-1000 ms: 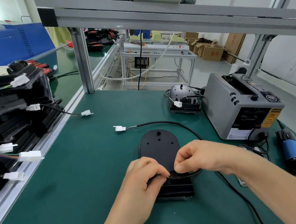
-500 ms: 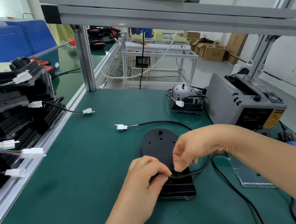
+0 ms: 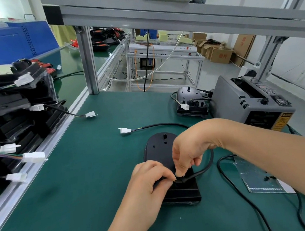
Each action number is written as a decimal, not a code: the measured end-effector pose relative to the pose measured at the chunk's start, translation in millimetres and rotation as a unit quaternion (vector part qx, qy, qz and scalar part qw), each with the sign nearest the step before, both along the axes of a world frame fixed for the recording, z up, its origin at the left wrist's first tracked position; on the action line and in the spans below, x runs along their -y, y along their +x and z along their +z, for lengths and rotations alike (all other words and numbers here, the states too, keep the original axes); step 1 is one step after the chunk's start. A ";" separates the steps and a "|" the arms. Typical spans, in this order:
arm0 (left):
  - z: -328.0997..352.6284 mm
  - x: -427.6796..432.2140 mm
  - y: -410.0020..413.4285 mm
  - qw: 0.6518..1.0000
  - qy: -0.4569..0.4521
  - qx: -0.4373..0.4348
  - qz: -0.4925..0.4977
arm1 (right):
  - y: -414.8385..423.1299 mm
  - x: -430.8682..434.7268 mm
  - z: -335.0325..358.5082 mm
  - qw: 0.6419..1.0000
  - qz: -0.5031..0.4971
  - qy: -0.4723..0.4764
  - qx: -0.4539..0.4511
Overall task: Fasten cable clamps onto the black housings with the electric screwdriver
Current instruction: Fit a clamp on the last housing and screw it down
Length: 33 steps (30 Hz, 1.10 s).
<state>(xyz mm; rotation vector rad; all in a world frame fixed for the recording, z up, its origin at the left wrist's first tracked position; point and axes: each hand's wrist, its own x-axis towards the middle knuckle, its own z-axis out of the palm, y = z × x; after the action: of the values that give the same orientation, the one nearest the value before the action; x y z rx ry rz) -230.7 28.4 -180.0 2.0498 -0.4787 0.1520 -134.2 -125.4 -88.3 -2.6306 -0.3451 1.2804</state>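
A black housing (image 3: 158,147) lies flat on the green mat in front of me. Its black cable (image 3: 206,168) loops out to the right and back to a white connector (image 3: 125,130). My left hand (image 3: 150,181) curls over the housing's middle and holds the cable down there. My right hand (image 3: 189,149) points its fingers downward and pinches a small black cable clamp (image 3: 180,180) sitting on the cable, right beside my left fingertips. No electric screwdriver is visible; my right forearm covers the mat's right side.
A grey tape dispenser (image 3: 250,102) stands at the back right, with a grey-domed housing (image 3: 190,100) beside it. Stacked black housings (image 3: 12,114) with white plugs fill the left rack. A clear bag of small parts (image 3: 260,176) and a black cord (image 3: 234,182) lie to the right.
My right hand has lifted and turned so its fingers point down at the clamp, and the cable loop has bulged out to the right. My forearm now hides the blue screwdriver. The left hand has stayed put.
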 end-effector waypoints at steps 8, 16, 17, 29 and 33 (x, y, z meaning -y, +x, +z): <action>5.3 0.2 -2.1 0.997 0.041 0.071 0.013 | -6.9 9.1 -5.8 0.997 -0.044 0.060 -0.002; 17.2 8.7 -10.6 0.968 0.146 0.203 0.021 | -8.7 16.7 -8.4 0.992 -0.061 0.108 -0.028; 18.0 11.4 -11.1 0.963 0.163 0.214 0.026 | -9.0 17.1 -8.2 0.991 -0.061 0.112 -0.028; 3.9 11.5 -8.6 0.947 0.166 0.275 0.021 | -8.5 23.0 -11.3 0.986 -0.068 0.146 -0.031; 7.3 16.4 -7.4 0.951 0.177 0.250 0.047 | -9.1 23.6 -12.0 0.986 -0.069 0.152 -0.021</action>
<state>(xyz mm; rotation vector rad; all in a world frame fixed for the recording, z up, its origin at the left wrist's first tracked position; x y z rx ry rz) -238.1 11.9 -172.7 2.3864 -0.7623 0.6988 -143.2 -149.0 -100.3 -2.3266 -0.3176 1.1363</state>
